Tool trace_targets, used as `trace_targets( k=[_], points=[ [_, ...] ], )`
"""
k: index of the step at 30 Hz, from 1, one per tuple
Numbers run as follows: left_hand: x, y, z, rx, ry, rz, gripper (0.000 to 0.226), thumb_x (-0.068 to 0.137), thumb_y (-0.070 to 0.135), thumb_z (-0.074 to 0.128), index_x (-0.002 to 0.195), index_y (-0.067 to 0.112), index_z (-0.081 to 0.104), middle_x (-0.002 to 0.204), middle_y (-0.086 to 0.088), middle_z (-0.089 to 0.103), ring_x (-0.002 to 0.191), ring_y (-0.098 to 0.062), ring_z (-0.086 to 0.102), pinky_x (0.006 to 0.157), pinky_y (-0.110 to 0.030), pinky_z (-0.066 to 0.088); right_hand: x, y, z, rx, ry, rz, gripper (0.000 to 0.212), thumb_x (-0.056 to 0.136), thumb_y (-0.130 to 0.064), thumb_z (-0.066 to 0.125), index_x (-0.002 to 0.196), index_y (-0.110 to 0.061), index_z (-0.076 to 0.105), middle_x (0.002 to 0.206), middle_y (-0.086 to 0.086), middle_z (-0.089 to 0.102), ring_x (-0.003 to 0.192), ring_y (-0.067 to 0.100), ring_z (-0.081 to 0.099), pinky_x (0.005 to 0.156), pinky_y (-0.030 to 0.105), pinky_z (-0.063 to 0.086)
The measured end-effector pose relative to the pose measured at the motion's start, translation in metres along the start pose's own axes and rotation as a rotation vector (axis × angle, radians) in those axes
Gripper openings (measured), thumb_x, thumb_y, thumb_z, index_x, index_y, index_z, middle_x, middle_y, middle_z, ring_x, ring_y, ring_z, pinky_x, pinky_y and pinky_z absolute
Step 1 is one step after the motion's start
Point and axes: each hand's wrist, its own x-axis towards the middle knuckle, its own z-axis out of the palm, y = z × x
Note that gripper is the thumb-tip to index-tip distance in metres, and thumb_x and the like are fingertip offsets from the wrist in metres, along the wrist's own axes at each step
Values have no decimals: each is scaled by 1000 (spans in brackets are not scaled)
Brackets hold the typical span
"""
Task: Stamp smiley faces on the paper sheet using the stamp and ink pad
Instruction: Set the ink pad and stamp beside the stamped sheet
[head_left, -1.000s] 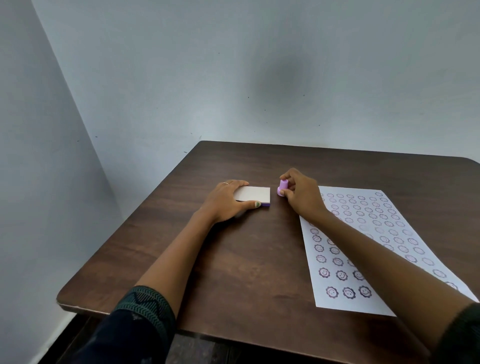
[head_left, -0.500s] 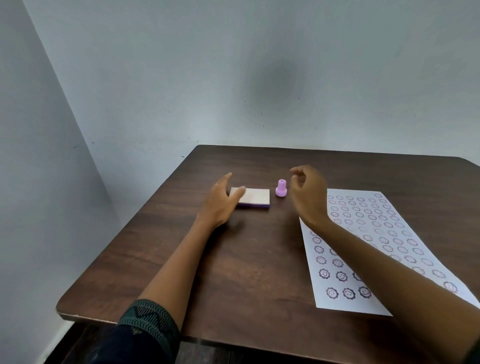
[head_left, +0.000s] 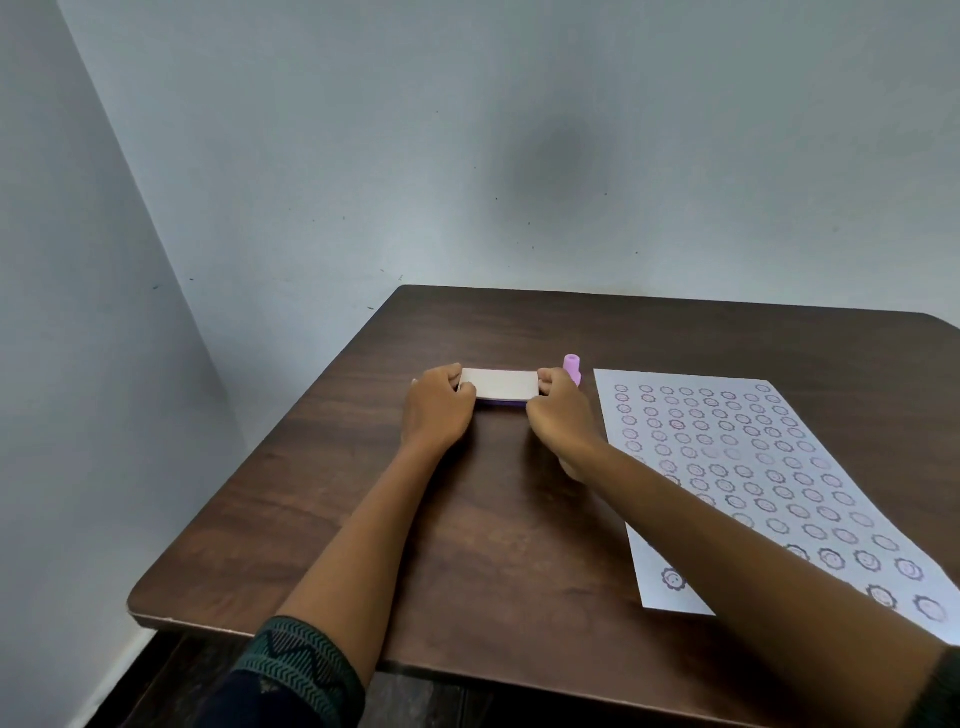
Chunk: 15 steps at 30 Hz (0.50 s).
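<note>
Head camera looks down on a dark brown wooden table (head_left: 467, 519) that fills the lower centre and right of the frame, set into a corner of pale grey walls (head_left: 467, 156). Across the right side of the frame lies the white paper sheet (head_left: 769, 467), flat on the tabletop and covered in rows of purple smiley stamps, darker toward its near edge. Two bare forearms reach in from the bottom edge and converge at mid-frame; the left one comes out of a dark green patterned sleeve (head_left: 296, 670), and the right forearm crosses over the near left corner of the sheet. At the centre of the frame sits the ink pad (head_left: 498, 384), a flat rectangular case with a pale lid closed over a purple base, resting on the table. The left hand (head_left: 434, 410) is curled around its left end, knuckles up, fingers and thumb pinching that end. The right hand (head_left: 558, 415) mirrors it, fingertips closed on the right end. Just beyond the right hand, between the ink pad and the sheet, the small pink stamp (head_left: 572, 368) stands upright on the table, held by neither hand.
</note>
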Motion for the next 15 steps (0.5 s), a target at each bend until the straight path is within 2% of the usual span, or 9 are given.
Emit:
trace_targets(
  k=[2, 4, 6, 7, 8, 9, 10, 12, 15],
  points=[
    [-1, 0, -1, -31, 16, -6, 16, 84, 15, 49, 73, 18, 60, 78, -6, 66, 103, -34, 61, 106, -36, 38, -1, 1, -1, -27, -16, -15, 51, 79, -1, 39, 129, -12, 43, 153, 5, 27, 119, 29, 47, 104, 44, 39],
    [-2, 1, 1, -52, 27, -14, 17, 85, 16, 51, 88, 17, 68, 92, -5, 72, 109, -30, 60, 110, -38, 35, -3, 1, -2, -78, -31, -26, 51, 80, -4, 40, 130, -12, 41, 152, 8, 27, 119, 31, 47, 103, 44, 39],
    [-1, 1, 3, -62, 33, -13, 23, 85, 16, 51, 67, 30, 54, 70, 10, 60, 86, -32, 60, 111, -42, 32, -4, 0, -2, -113, -51, -35, 50, 80, -6, 40, 129, -12, 40, 143, 13, 36, 115, 33, 47, 99, 43, 41],
    [-1, 2, 3, -49, 27, -6, 31, 86, 18, 50, 61, 34, 39, 62, 14, 46, 73, -27, 52, 112, -42, 31, -5, 0, -2, -108, -55, -43, 48, 80, -6, 40, 129, -11, 40, 140, 15, 39, 114, 34, 47, 96, 40, 42],
    [-1, 3, 3, -36, 26, 10, 31, 88, 20, 49, 63, 34, 37, 63, 13, 45, 71, -25, 48, 114, -43, 28, -6, -1, -2, -94, -45, -59, 48, 81, -7, 41, 129, -9, 41, 141, 15, 39, 117, 34, 46, 93, 37, 40],
    [-1, 2, 4, -16, 28, 37, 20, 89, 23, 48, 72, 31, 51, 74, 8, 58, 81, -28, 51, 116, -42, 21, -8, -3, -2, -83, -11, -90, 48, 81, -6, 42, 130, -8, 41, 143, 14, 38, 123, 33, 43, 93, 35, 38],
    [-3, 2, 4, 25, 26, 64, 18, 91, 25, 46, 95, 20, 63, 100, -3, 68, 102, -31, 55, 118, -39, 14, -10, -5, -4, -80, 48, -146, 48, 82, -5, 43, 129, -8, 44, 143, 13, 41, 127, 30, 41, 96, 34, 37],
    [-7, 5, 5, 132, -13, 151, 47, 92, 27, 45, 135, 9, 47, 142, -10, 48, 135, -23, 38, 117, -35, 4, -13, -6, -13, -87, 198, -304, 39, 81, -2, 45, 118, -10, 57, 127, 10, 55, 120, 25, 47, 97, 33, 40],
    [-9, 9, 11, 291, -89, 359, 54, 93, 35, 44, 143, 15, 35, 151, -3, 36, 143, -17, 24, 117, -35, 0, -9, 3, -39, -166, 360, -415, 28, 79, -3, 45, 86, -18, 68, 102, 3, 67, 102, 21, 52, 77, 31, 42]
  ],
)
